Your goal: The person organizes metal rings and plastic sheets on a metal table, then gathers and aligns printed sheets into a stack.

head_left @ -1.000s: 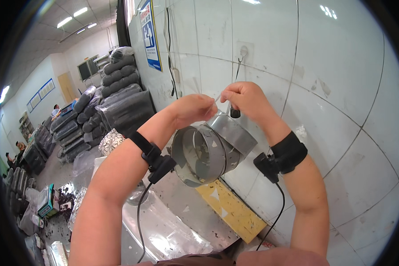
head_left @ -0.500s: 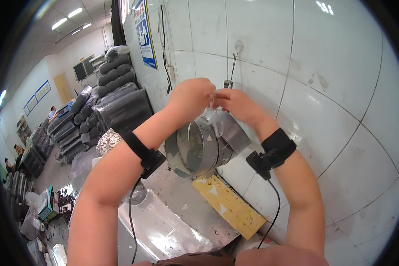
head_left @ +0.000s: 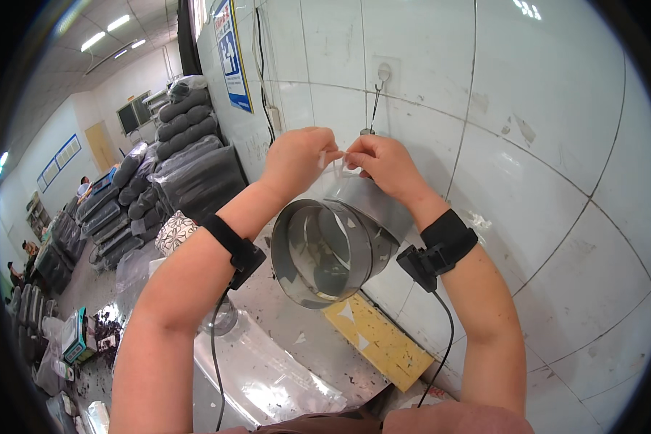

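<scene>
My left hand (head_left: 301,160) and my right hand (head_left: 385,166) are raised close together in front of the tiled wall. Both have their fingers pinched on a thin, whitish see-through strip (head_left: 339,168) that looks like plastic film. Just below them sits a grey metal cylinder (head_left: 356,253), its wide round mouth turned toward me, with pale scraps stuck inside. A smooth grey metal part (head_left: 375,197) joins it behind, under my right hand. Black bands with small devices and cables are strapped on both forearms.
Under the cylinder a worn yellow block (head_left: 376,340) lies along the wall side of the metal table (head_left: 286,329). Clear plastic sheets (head_left: 264,369) cover the table's near part. Wrapped dark bundles (head_left: 199,173) are stacked at left. A hook and cord (head_left: 376,105) hang on the wall.
My hands have drawn slightly apart, the left one moving left. The strip between them now hangs clear of the cylinder's top, and more of the cylinder's mouth shows.
</scene>
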Available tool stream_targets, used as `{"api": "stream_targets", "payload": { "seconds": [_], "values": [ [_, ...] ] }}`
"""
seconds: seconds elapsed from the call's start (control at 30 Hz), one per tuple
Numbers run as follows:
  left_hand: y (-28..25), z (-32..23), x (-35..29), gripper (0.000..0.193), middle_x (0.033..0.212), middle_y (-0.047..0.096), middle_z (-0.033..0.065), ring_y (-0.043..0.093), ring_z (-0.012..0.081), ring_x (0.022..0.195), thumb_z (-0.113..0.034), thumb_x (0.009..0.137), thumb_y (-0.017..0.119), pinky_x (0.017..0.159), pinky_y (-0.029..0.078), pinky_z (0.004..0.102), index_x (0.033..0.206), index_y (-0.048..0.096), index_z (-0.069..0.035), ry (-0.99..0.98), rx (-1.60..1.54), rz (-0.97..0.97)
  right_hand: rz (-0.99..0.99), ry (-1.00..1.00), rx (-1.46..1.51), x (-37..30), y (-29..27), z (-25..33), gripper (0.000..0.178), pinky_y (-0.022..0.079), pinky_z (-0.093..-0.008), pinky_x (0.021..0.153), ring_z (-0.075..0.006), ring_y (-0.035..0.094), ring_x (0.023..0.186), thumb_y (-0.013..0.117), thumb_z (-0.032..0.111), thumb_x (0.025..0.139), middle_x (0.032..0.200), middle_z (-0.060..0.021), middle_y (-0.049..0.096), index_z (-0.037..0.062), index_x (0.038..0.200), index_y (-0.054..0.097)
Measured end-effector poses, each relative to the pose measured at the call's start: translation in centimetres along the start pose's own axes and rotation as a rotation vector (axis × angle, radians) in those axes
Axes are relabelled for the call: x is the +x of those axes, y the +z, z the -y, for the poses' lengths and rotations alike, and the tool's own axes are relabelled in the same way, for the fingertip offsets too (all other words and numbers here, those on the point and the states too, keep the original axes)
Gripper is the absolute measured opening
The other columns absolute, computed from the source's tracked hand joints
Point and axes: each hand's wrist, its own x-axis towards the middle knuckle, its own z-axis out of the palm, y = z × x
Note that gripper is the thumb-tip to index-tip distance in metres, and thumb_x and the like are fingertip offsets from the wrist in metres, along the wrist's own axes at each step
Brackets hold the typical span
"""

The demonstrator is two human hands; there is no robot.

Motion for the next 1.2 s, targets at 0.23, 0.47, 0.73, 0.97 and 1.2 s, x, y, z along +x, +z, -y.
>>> {"api": "stream_targets", "payload": {
  "seconds": [0.23, 0.47, 0.73, 0.97, 1.2],
  "values": [
    [0.1, 2.6, -1.7, 0.02, 0.071, 0.06, 0.0141, 0.057, 0.0329, 0.066, -0.016, 0.074, 0.068, 0.058, 0.044, 0.0389, 0.072, 0.055, -0.002, -0.229, 0.089, 0.079, -0.087, -0.083, -0.345, 0.0, 0.7, -1.4, 0.013, 0.046, -0.0356, 0.065, -0.0285, 0.059, 0.072, 0.057, 0.015, 0.079, 0.077, -0.0125, 0.063, 0.0034, 0.083, 0.062],
    [0.6, 5.4, -3.1, 0.019, 0.077, 0.061, 0.0178, 0.058, 0.036, 0.078, -0.018, 0.075, 0.064, 0.065, 0.045, 0.0418, 0.076, 0.057, 0.0, -0.326, 0.038, 0.136, -0.093, -0.073, -0.436, 0.6, 2.6, -2.7, 0.013, 0.046, -0.0381, 0.067, -0.0299, 0.059, 0.076, 0.056, 0.015, 0.08, 0.081, -0.0115, 0.062, 0.0039, 0.08, 0.061],
    [-0.2, 6.8, -4.8, 0.02, 0.08, 0.061, 0.0161, 0.058, 0.0358, 0.08, -0.019, 0.074, 0.063, 0.067, 0.045, 0.0416, 0.075, 0.054, -0.001, -0.365, 0.012, 0.25, -0.124, -0.207, -0.681, 0.2, 3.6, -3.2, 0.007, 0.047, -0.038, 0.074, -0.0257, 0.055, 0.088, 0.058, 0.013, 0.079, 0.085, -0.0058, 0.059, 0.0074, 0.076, 0.062],
    [-0.1, 7.7, -5.9, 0.018, 0.07, 0.06, 0.013, 0.06, 0.022, 0.07, -0.014, 0.077, 0.066, 0.06, 0.044, 0.033, 0.075, 0.057, 0.001, -0.41, -0.058, 0.339, -0.139, -0.288, -0.755, -0.4, 4.0, -2.7, 0.007, 0.047, -0.0364, 0.074, -0.0242, 0.054, 0.088, 0.058, 0.013, 0.08, 0.085, -0.0058, 0.057, 0.0083, 0.076, 0.062],
    [0.9, 8.4, -15.3, 0.037, 0.095, 0.059, 0.006, 0.059, 0.0126, 0.077, -0.018, 0.088, 0.055, 0.064, 0.046, 0.0245, 0.12, 0.047, -0.002, -1.022, -0.729, -0.014, -0.057, -0.272, -0.728, -1.5, 6.4, -3.4, 0.027, 0.044, -0.0369, 0.088, -0.0292, 0.051, 0.104, 0.062, 0.018, 0.079, 0.109, -0.0096, 0.056, 0.0055, 0.103, 0.058]
  ]
}}
